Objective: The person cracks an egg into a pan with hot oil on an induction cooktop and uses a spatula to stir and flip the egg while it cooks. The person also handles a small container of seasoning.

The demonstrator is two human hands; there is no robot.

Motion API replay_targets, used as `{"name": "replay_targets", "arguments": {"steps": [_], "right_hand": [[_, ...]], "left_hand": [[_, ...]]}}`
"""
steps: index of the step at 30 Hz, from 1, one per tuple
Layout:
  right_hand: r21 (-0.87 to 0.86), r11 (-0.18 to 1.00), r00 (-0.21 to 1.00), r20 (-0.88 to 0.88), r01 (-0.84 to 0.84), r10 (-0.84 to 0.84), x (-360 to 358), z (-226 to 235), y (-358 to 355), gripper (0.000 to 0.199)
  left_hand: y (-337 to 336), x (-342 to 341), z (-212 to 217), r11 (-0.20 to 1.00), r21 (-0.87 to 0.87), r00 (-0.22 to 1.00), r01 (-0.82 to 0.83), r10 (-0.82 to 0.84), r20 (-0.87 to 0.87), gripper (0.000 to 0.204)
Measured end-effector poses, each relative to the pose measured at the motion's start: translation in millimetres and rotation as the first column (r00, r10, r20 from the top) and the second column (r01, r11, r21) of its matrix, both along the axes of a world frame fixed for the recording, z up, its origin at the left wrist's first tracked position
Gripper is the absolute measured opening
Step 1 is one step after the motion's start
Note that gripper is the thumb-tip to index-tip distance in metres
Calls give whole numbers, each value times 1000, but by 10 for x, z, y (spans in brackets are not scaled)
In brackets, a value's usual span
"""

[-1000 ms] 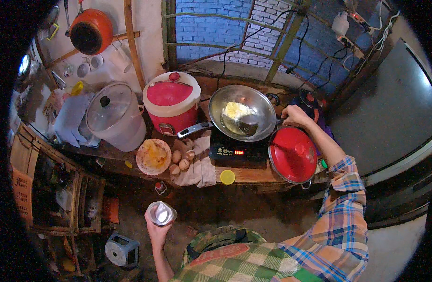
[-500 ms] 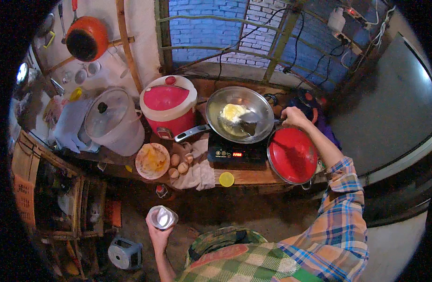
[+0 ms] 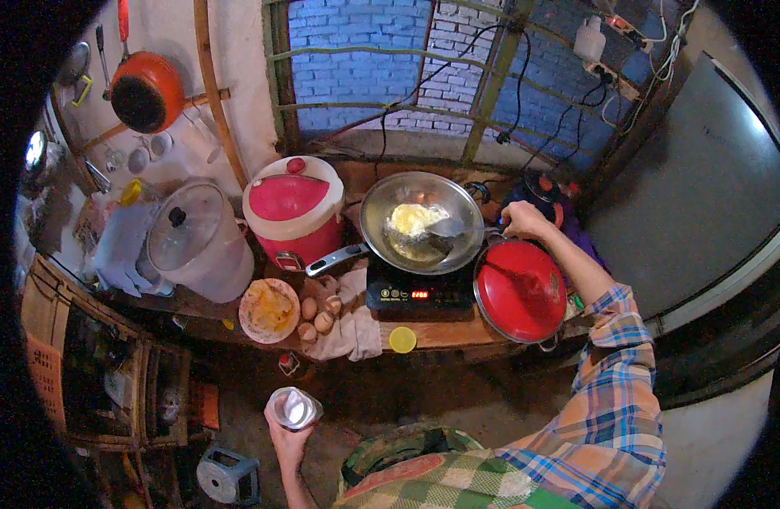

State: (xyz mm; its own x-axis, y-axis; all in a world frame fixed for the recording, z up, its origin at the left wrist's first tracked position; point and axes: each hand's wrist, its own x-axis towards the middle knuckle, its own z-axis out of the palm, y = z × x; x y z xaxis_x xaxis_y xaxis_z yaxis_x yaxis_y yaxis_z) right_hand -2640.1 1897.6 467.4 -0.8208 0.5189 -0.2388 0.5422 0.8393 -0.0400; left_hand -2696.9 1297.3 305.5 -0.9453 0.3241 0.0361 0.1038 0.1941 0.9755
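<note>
On the black induction cooker sits a steel frying pan, its handle pointing left. A frying egg with yellow and white parts lies in oil inside it. My right hand is closed at the pan's right rim around the handle of a spatula, whose blade rests in the pan beside the egg. In front of the counter, my left hand grips a cup-like container with something white inside, held upright. What the container is made of is hard to tell.
Right of the cooker leans a red pan lid. Leftward are a red-and-white rice cooker, a plate of yellow food, several eggs on a cloth and a tall lidded bucket. A yellow round lid lies at the counter's edge.
The whole view has shifted, so the counter and pan appear lower and slightly left. Both hands keep their holds, and the spatula stays beside the egg.
</note>
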Motion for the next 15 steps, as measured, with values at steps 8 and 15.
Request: {"name": "replay_targets", "arguments": {"steps": [8, 15], "right_hand": [[23, 996, 995, 63, -82, 81, 25, -212, 57, 31], [17, 1000, 1000, -4, -25, 25, 82, -53, -29, 34]], "left_hand": [[57, 9, 5, 1000, 20, 999, 14, -15, 51, 76], [24, 32, 186, 1000, -6, 997, -24, 24, 70, 78]]}}
